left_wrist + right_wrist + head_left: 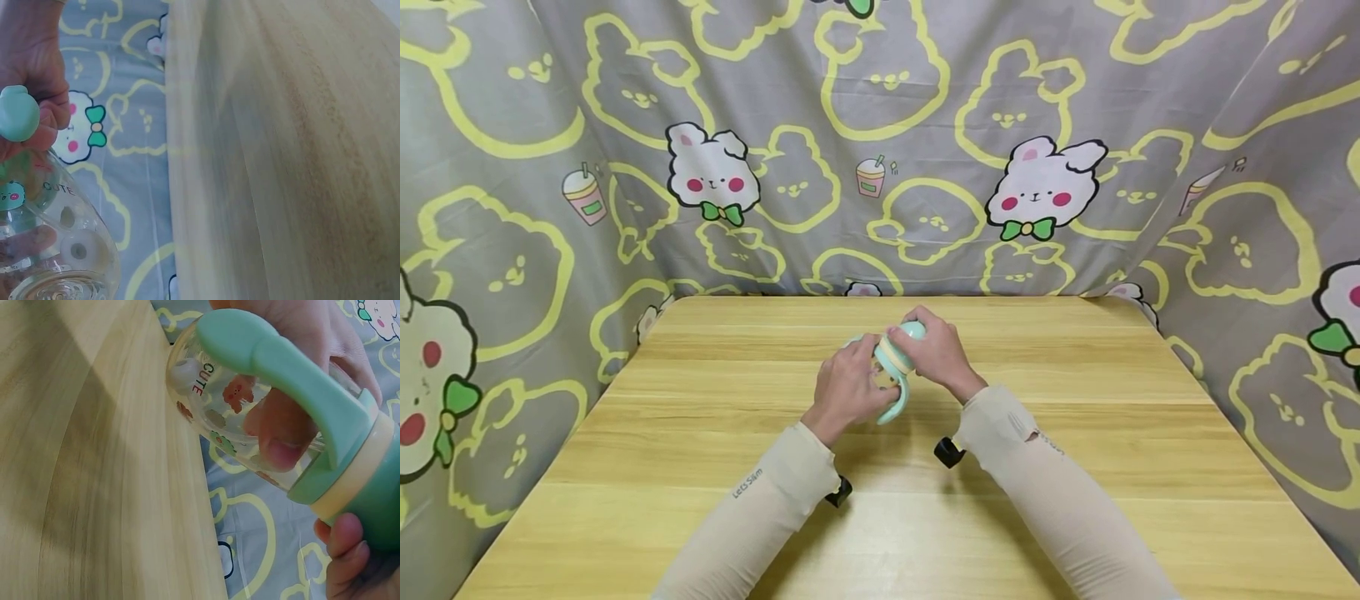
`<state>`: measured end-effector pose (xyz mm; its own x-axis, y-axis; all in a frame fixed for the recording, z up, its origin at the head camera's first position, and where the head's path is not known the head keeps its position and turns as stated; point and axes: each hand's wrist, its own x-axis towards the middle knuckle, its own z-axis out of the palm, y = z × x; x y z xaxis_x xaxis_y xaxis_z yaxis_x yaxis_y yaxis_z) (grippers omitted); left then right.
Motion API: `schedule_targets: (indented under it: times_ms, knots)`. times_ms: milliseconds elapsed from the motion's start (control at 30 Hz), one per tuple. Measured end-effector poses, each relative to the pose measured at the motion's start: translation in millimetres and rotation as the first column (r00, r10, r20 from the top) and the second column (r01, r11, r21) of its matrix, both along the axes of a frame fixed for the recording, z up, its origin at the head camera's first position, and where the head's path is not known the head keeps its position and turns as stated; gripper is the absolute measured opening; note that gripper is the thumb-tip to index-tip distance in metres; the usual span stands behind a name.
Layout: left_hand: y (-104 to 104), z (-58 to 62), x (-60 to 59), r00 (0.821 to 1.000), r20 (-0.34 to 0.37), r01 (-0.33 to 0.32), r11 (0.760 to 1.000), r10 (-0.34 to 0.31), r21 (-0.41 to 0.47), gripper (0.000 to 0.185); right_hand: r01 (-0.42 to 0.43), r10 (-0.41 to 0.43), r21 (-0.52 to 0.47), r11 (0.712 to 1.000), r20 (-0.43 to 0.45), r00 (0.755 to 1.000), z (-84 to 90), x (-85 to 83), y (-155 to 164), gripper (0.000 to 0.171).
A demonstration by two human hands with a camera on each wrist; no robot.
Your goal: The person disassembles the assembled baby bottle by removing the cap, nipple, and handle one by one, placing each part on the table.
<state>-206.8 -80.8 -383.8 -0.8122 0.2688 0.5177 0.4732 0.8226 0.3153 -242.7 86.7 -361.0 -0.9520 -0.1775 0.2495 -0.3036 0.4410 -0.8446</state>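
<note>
Above the table, a clear baby bottle (219, 415) with mint-green handles is held tilted, its cap end up and to the right in the head view. Small animal prints and the word CUTE mark its body. My left hand (850, 383) grips the clear body, one digit passing under a curved handle (300, 381). Around the rounded mint cap (913, 330), my right hand (938, 350) is curled. A cream ring (356, 469) sits between the handle collar and the cap. In the left wrist view, the bottle's clear base (62, 284) shows at the lower left.
A light wooden table (1075, 483) spreads beneath both arms. Grey curtains (917, 108) with yellow outlines and rabbit faces stand behind and at both sides. Small black devices (949, 452) hang at the wrists, below the cream sleeves (752, 508).
</note>
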Motion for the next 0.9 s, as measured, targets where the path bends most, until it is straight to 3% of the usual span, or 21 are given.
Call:
schedule_targets:
  times_ms: [200,900]
  knots:
    - [-0.4,3.4,0.9,0.998,0.059,0.008,1.000,-0.009,0.009,0.060,0.002,-0.002,0.006,1.000,-0.015,1.000,-1.4,-1.2,-0.1,0.030]
    - [-2.8,5.8,2.5,0.987,0.158,0.024,1.000,-0.025,0.007,0.059,-0.019,0.019,-0.003,1.000,-0.014,1.000,-4.2,-0.4,0.8,0.028]
